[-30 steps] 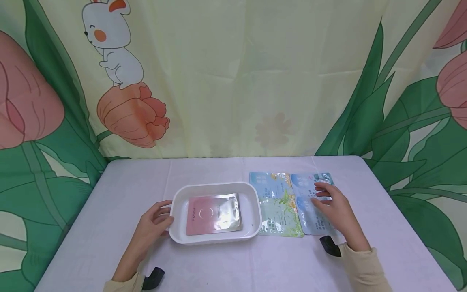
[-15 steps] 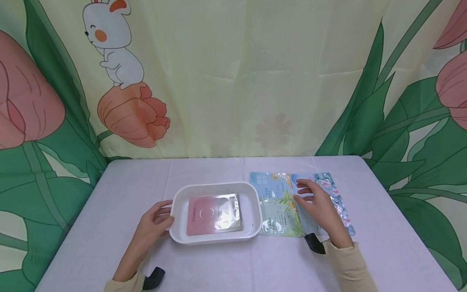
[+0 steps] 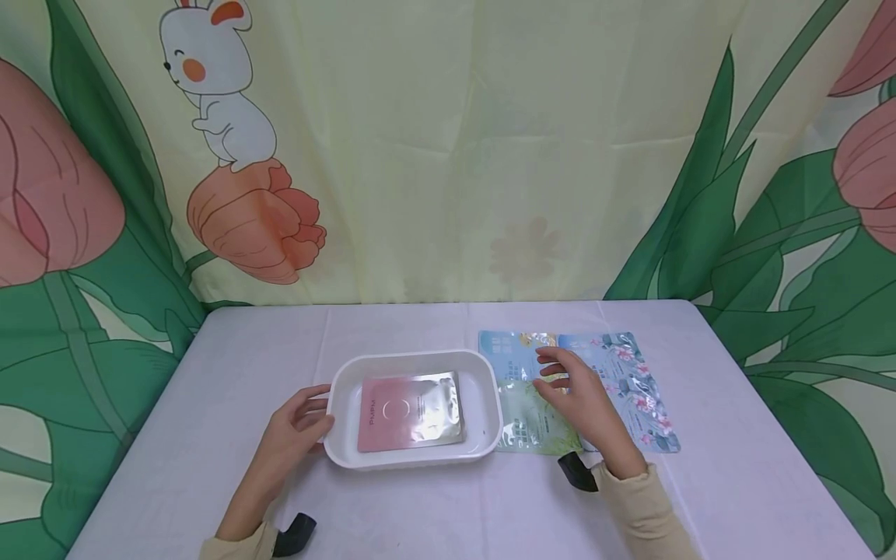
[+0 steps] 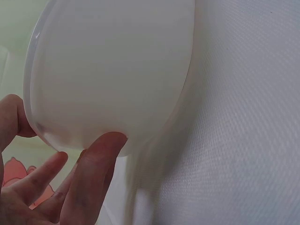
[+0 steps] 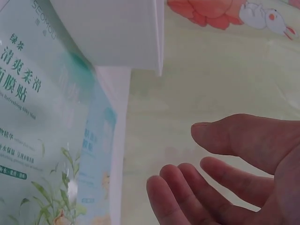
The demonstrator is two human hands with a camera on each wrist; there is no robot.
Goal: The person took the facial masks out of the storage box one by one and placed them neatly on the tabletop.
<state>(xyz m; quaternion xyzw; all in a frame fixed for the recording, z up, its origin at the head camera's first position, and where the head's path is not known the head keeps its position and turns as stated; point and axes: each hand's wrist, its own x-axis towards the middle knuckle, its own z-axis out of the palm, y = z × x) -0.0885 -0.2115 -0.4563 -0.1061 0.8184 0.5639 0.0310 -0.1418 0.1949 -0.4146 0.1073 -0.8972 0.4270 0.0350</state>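
A white plastic tray (image 3: 413, 460) holds a pink and silver sachet (image 3: 392, 416). At its left end my left hand (image 3: 287, 443) rests its fingertips along the rim, and in the left wrist view the thumb (image 4: 101, 154) presses the outer wall (image 4: 117, 70). My right hand (image 3: 581, 400) hovers over the face mask packets right of the tray, fingers loosely bent and nothing in them. Nearest to it are a green packet (image 3: 528, 424) and a light blue one (image 3: 505, 354). Blue packets with pink flowers (image 3: 640, 389) lie partly hidden under this hand and wrist.
White cloth covers the table (image 3: 420, 513). Behind its far edge hangs a cream curtain (image 3: 420, 155) printed with tulips and a rabbit. Black wrist mounts (image 3: 295, 534) sit near both sleeves. The packets lie flat, right up against the tray's right side.
My right hand has moved left across the packets, from the flowered blue ones towards the green one, uncovering more of the flowers. The left hand and tray have stayed in place.
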